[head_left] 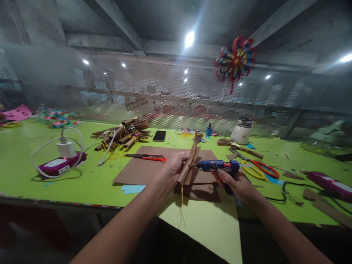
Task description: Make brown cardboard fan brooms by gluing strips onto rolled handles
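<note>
My left hand (176, 167) is closed around a rolled brown paper tube (187, 167) with yellow strings hanging from its lower end. The tube slants over brown paper sheets (132, 172). Closed on the handle of a dark blue glue gun (214, 165), my right hand (233, 181) is just right of the tube. The gun's nozzle points left and meets or nearly meets the tube's side. A glue stick sticks out of the gun's back.
An orange cutter (154, 158) lies on the brown sheet. Behind are a pile of brown rolls (123, 134) and a phone (159, 136). Scissors (255, 168), a white bottle (241, 132) and a purple power strip (330, 184) are right; another strip (62, 165) is left.
</note>
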`<move>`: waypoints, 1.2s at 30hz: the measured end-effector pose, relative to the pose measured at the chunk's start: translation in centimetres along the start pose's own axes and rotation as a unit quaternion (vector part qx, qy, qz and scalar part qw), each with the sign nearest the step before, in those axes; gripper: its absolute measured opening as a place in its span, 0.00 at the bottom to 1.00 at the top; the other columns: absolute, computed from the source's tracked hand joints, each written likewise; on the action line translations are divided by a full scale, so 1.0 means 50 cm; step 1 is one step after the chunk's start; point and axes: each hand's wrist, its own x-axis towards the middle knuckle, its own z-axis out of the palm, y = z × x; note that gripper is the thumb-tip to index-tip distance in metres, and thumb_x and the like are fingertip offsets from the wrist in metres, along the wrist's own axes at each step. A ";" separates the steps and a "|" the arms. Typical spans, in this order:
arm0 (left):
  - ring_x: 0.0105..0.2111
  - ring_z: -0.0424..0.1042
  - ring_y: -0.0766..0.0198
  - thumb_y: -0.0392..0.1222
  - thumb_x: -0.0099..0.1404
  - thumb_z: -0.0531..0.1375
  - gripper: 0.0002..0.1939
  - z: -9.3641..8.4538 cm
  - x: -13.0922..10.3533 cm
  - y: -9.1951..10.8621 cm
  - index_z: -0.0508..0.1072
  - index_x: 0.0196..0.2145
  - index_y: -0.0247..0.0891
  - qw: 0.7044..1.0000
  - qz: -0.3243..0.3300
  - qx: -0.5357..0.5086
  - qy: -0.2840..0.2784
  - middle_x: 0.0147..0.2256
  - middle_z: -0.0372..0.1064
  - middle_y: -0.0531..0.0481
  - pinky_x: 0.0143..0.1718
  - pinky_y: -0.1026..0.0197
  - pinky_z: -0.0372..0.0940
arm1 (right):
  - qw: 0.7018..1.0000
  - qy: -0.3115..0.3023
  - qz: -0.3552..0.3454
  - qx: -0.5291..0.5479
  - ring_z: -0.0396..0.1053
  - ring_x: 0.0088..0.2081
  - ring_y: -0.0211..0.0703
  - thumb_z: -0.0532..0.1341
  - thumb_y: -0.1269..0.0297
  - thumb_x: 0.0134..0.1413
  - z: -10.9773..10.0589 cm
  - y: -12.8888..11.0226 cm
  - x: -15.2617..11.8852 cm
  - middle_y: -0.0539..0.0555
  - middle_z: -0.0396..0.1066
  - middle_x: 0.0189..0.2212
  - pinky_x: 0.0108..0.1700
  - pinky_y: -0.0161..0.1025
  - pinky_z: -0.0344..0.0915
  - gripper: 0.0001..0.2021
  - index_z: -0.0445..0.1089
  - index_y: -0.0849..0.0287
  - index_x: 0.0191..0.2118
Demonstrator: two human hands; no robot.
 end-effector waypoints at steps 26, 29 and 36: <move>0.18 0.63 0.70 0.29 0.53 0.55 0.05 -0.007 0.004 -0.003 0.70 0.27 0.31 1.000 -0.011 0.021 0.002 0.22 0.67 0.48 0.21 0.66 0.60 | 0.999 -0.042 -0.011 0.008 0.59 0.21 0.36 0.53 0.46 0.53 -0.004 0.008 -0.005 0.50 0.63 0.19 0.26 0.34 0.58 0.22 0.66 0.61 0.23; 0.19 0.63 0.69 0.28 0.53 0.54 0.06 -0.006 0.004 -0.004 0.70 0.28 0.31 1.000 -0.002 0.016 -0.006 0.22 0.67 0.48 0.23 0.65 0.61 | 0.999 -0.026 -0.013 0.025 0.59 0.22 0.36 0.53 0.47 0.53 -0.001 0.012 -0.001 0.50 0.63 0.19 0.26 0.33 0.58 0.21 0.66 0.61 0.23; 0.18 0.63 0.70 0.27 0.52 0.54 0.05 0.003 0.000 -0.003 0.69 0.25 0.31 1.000 0.019 -0.002 -0.003 0.21 0.67 0.48 0.23 0.67 0.61 | 1.000 0.005 0.003 -0.018 0.59 0.22 0.37 0.53 0.46 0.53 0.005 0.007 -0.001 0.50 0.63 0.19 0.24 0.34 0.56 0.21 0.67 0.61 0.25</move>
